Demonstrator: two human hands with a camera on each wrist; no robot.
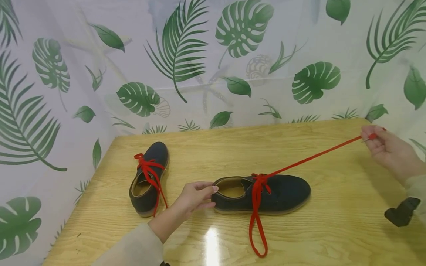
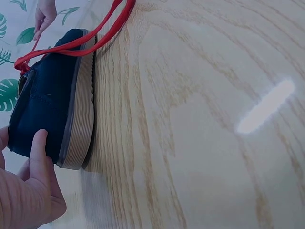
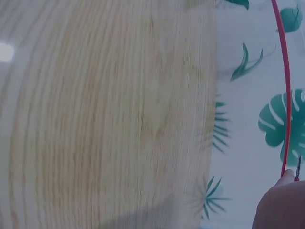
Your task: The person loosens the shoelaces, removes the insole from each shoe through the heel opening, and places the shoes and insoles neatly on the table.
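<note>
A dark navy shoe [image 1: 286, 194] with red laces lies lengthwise on the table, its toe to the right. At its heel, my left hand [image 1: 196, 195] grips the back of the shoe between thumb and fingers; the left wrist view shows the fingers [image 2: 39, 157] against the heel. Up at the far right, my right hand [image 1: 382, 146] pinches the end of a red shoelace [image 1: 316, 156], which runs taut from the knot [image 1: 261, 178]. A lace loop [image 1: 257, 236] hangs from the knot onto the table at the near side.
Another navy shoe [image 1: 156, 153] with red laces stands at the left of the wooden table [image 1: 332, 236], toe pointing away. A white cloth with green leaves [image 1: 206, 44] rises behind the table and along its sides. Glare shows near the front.
</note>
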